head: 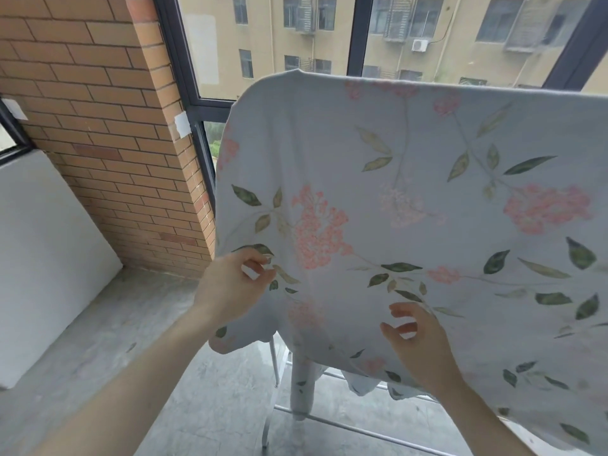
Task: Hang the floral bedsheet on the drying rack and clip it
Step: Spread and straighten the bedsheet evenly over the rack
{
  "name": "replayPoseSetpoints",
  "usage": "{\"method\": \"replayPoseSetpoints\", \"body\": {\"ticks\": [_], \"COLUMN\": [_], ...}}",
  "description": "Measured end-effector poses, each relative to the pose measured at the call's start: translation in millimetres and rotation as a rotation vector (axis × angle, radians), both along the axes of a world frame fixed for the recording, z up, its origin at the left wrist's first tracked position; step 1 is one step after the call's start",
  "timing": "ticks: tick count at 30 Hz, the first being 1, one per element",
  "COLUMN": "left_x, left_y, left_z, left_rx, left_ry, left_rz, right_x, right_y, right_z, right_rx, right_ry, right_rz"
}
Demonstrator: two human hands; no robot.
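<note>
The floral bedsheet (pixel 411 199), pale blue with pink blossoms and green leaves, lies draped over the drying rack and hides its top. Only the rack's white legs and lower bars (pixel 273 363) show beneath the cloth. My left hand (pixel 233 284) is at the sheet's left side, thumb and curled fingers close together against the fabric; whether they pinch it is unclear. My right hand (pixel 418 343) hovers in front of the lower middle of the sheet, fingers loosely bent, holding nothing. No clip is visible.
A brick pillar (pixel 108 133) stands at the left, with a white panel (pixel 42 251) leaning below it. Dark-framed windows (pixel 357 34) run behind the rack. The floor (pixel 204 396) is grey concrete.
</note>
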State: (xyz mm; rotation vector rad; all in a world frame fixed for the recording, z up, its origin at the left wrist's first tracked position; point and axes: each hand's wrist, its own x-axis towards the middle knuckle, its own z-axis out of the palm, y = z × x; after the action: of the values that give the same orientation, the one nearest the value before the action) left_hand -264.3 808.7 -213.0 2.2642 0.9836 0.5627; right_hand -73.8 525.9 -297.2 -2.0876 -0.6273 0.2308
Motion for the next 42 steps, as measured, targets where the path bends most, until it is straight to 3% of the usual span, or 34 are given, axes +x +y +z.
{"method": "replayPoseSetpoints", "body": {"ticks": [8,15,25,34,42], "left_x": [-8.6,-5.2,3.9,22.5,65.5], "left_y": [-20.7,-33.5,-69.0,-73.9,-77.8], "left_z": [-86.3,-110.4,-151.6,-197.6,-242.1], "left_rx": [-0.307,-0.397,-0.519,-0.941,-1.011], "left_ry": [0.122,0.083,0.166,0.223,0.086], "left_rz": [-0.026,0.022,-0.038,0.282,0.447], "right_x": [-31.8,-30.6,-8.0,11.2,32.4], "right_y": [-18.2,-21.1,-59.4,-66.1,-5.6], "right_z": [-53.1,-61.8,-97.8,-112.2,-161.6], "right_rx": [-0.024,-0.042,0.025,-0.065,-0.183], "right_ry": [0.244,0.327,0.667,0.775,0.867], "right_rz": [-0.016,0.005,-0.21,-0.108,0.039]}}
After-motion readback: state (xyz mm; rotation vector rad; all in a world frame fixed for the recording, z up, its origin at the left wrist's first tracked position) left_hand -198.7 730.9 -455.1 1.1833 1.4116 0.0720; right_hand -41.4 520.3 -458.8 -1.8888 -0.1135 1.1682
